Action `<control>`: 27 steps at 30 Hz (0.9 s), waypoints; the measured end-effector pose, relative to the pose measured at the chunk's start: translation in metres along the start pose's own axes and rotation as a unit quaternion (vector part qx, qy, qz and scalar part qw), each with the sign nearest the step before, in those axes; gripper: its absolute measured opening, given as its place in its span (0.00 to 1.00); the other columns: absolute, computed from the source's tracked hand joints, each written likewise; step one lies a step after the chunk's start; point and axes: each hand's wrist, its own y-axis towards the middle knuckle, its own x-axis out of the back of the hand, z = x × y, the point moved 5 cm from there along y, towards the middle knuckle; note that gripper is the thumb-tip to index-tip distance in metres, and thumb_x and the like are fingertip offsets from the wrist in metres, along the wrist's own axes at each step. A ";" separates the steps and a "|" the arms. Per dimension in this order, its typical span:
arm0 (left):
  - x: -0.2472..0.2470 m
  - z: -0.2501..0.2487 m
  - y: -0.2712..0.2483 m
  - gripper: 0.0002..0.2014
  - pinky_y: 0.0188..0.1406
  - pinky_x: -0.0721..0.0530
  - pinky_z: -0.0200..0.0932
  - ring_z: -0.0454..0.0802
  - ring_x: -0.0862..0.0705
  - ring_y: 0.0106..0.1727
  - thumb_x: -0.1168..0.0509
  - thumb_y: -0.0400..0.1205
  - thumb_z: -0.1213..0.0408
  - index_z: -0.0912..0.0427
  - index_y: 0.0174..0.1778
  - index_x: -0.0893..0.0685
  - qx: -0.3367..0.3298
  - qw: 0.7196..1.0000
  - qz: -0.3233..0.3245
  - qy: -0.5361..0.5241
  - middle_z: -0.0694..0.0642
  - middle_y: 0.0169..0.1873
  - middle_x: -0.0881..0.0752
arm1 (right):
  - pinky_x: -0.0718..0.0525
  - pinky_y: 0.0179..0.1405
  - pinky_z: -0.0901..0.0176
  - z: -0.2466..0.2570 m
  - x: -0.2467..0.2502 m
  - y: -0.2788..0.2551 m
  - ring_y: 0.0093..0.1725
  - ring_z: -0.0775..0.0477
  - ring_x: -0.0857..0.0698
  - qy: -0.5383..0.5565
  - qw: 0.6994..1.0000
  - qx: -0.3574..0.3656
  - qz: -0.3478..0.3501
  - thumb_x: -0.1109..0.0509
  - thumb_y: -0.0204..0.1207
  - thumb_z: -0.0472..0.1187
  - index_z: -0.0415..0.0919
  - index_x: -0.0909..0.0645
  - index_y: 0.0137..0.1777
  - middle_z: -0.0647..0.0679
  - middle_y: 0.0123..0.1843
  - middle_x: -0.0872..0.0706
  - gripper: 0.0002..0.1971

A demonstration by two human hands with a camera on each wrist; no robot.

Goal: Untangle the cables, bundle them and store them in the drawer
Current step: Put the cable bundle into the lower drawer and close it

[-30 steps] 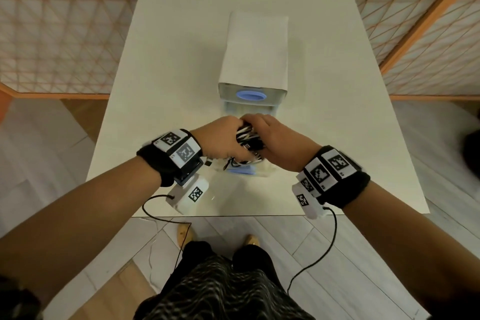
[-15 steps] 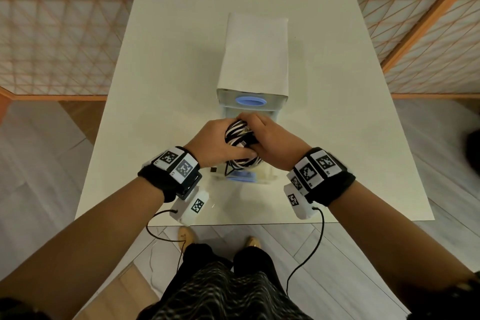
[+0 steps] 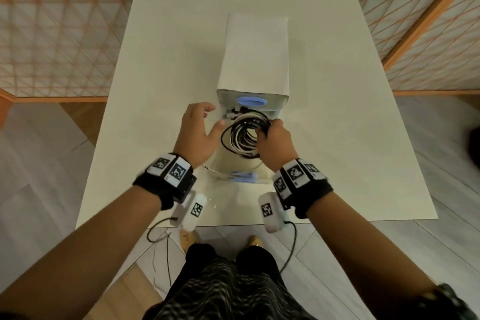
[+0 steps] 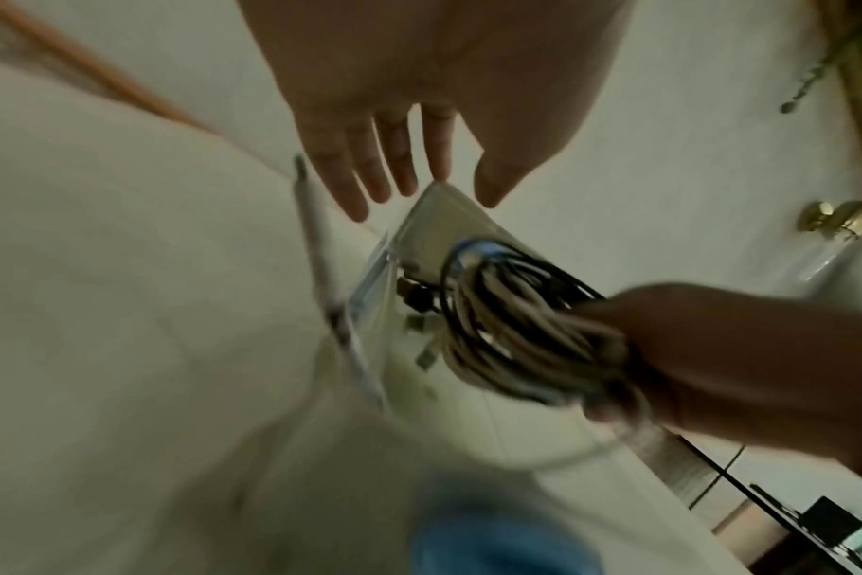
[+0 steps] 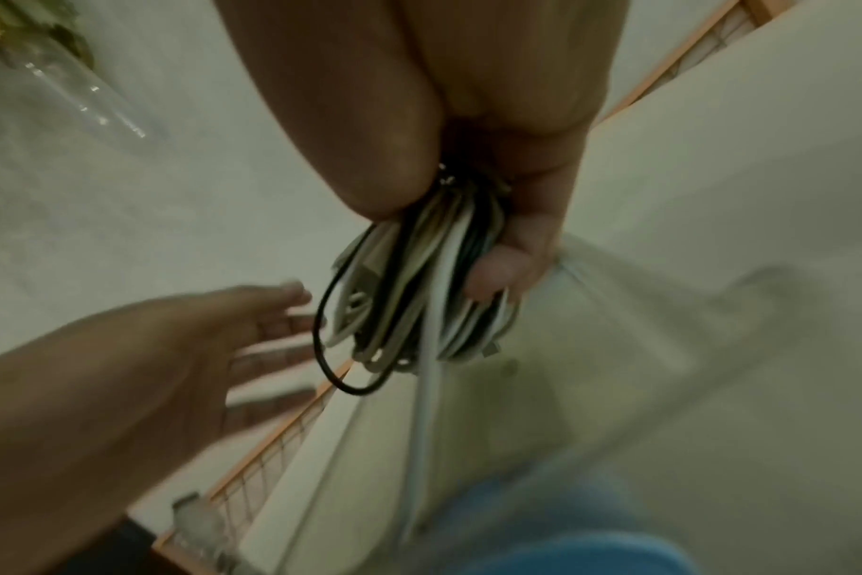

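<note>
Cables (image 3: pixel 244 135) come first in our head view: we see them coiled into one black-and-white bundle at centre frame, gripped at its right edge by the right hand (image 3: pixel 275 143), and held over the pulled-out clear drawer (image 3: pixel 220 163) of the white drawer unit (image 3: pixel 254 60) on the table (image 3: pixel 155 60). Our left hand (image 3: pixel 197 132) sits just left of the coil, fingers spread and holding nothing. So we judge untangling and bundling done, with only the storing left. From the left wrist view, the left hand (image 4: pixel 419 116) fills the upper centre with fingers straight and apart, while the cables (image 4: pixel 507 323) hang from the right hand (image 4: pixel 714 350) at centre right, above the drawer, though blur hides how deep. From the right wrist view, the right hand (image 5: pixel 468 136) is clamped around the cables (image 5: pixel 409 295) at centre; one white strand trails downward into the drawer. We still have to lower the coil, let go, and push the drawer closed.
</note>
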 end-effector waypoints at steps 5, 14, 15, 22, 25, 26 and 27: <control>-0.019 0.022 -0.040 0.33 0.70 0.30 0.46 0.57 0.31 0.73 0.31 0.77 0.51 0.61 0.74 0.34 0.093 0.993 0.057 0.052 0.61 0.72 0.33 | 0.22 0.62 0.52 0.012 -0.011 0.017 0.67 0.35 0.22 -0.100 0.993 -0.055 -0.031 0.46 0.82 0.33 0.22 0.43 0.73 0.28 0.71 0.29 0.23; 0.005 0.032 -0.068 0.04 0.27 0.20 0.40 0.47 0.17 0.23 0.32 0.79 0.69 0.65 0.40 0.15 0.179 0.956 0.196 -0.124 0.55 0.26 0.12 | 0.25 0.48 0.62 0.025 -0.020 0.026 0.58 0.42 0.21 -0.140 0.989 -0.044 -0.034 0.49 0.81 0.32 0.21 0.38 0.69 0.30 0.68 0.28 0.19; 0.009 0.029 -0.061 0.04 0.26 0.19 0.39 0.45 0.17 0.22 0.33 0.80 0.72 0.66 0.40 0.15 0.181 0.958 0.150 -0.164 0.54 0.25 0.12 | 0.25 0.50 0.60 0.025 -0.018 0.024 0.59 0.42 0.21 -0.126 0.990 -0.044 -0.046 0.50 0.81 0.32 0.20 0.38 0.69 0.29 0.69 0.28 0.19; -0.016 0.006 0.005 0.03 0.35 0.12 0.47 0.57 0.11 0.37 0.30 0.76 0.65 0.57 0.37 0.13 0.176 0.976 -0.002 -0.130 0.58 0.32 0.11 | 0.22 0.61 0.54 0.030 -0.023 0.022 0.62 0.41 0.19 -0.103 0.991 -0.075 0.029 0.46 0.82 0.36 0.31 0.24 0.60 0.38 0.63 0.19 0.14; -0.034 -0.005 0.017 0.10 0.48 0.14 0.50 0.60 0.12 0.46 0.34 0.78 0.66 0.65 0.55 0.19 0.115 0.993 0.001 0.003 0.65 0.44 0.11 | 0.22 0.56 0.60 0.025 -0.031 0.013 0.62 0.42 0.18 -0.158 0.980 -0.063 0.105 0.46 0.83 0.37 0.35 0.22 0.48 0.42 0.61 0.16 0.11; -0.038 -0.008 0.018 0.14 0.48 0.15 0.49 0.59 0.12 0.46 0.35 0.79 0.68 0.64 0.60 0.23 0.106 0.994 -0.003 -0.002 0.65 0.44 0.11 | 0.22 0.49 0.63 0.017 -0.031 0.012 0.63 0.41 0.19 -0.129 0.984 -0.086 0.088 0.45 0.83 0.37 0.34 0.23 0.54 0.41 0.63 0.17 0.11; -0.040 -0.011 0.016 0.19 0.47 0.16 0.48 0.57 0.13 0.44 0.35 0.79 0.70 0.64 0.65 0.28 0.102 0.995 -0.009 -0.008 0.63 0.42 0.11 | 0.24 0.43 0.63 0.013 -0.029 0.009 0.63 0.40 0.19 -0.131 0.985 -0.083 0.069 0.43 0.82 0.37 0.33 0.25 0.61 0.39 0.65 0.19 0.13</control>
